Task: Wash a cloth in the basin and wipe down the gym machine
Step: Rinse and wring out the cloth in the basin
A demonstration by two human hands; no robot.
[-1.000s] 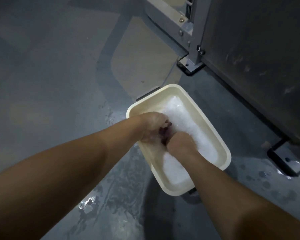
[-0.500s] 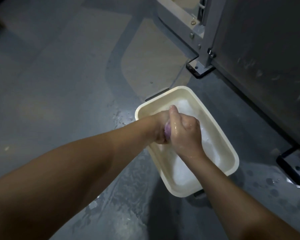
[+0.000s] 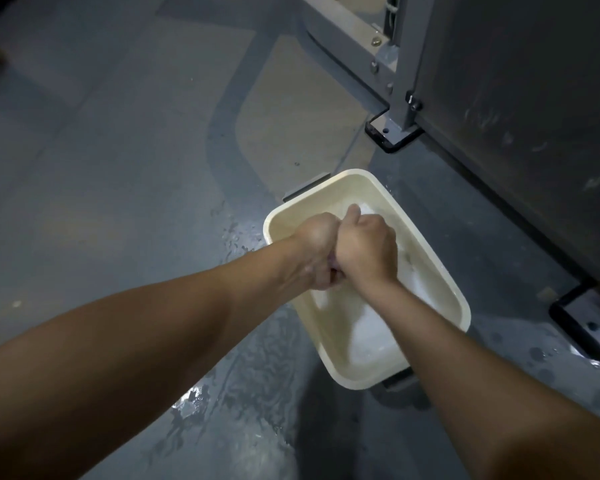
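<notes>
Down near the person's body, two bare forearms reach forward over a grey floor (image 3: 101, 150) that shines wet in streaks and small puddles just beside the basin. The arms meet above the near-left part of a cream rectangular basin (image 3: 463, 308), which sits on the floor with white foamy water lying in its bottom. The left hand (image 3: 314, 251) and the right hand (image 3: 364, 249) are pressed knuckle to knuckle, both curled into tight fists, the right thumb sticking up at the far side. Between them, only a small sliver of the cloth (image 3: 332, 268) shows: a dull purplish scrap, dark and wet-looking, squeezed in the seam where the two fists touch. Its full shape and size stay hidden inside the fingers, so I cannot tell how it is folded. Both hands grip it, held above the water rather than in it. A dark flat edge peeks out from under the basin's far-left corner and another under its near end; what they belong to is unclear. Beyond the basin stands the gym machine (image 3: 516, 98), a dark scuffed panel with a grey bolted upright at its left edge and black feet planted on the floor. A tan patch with a rounded dark border marks the floor to its left.
</notes>
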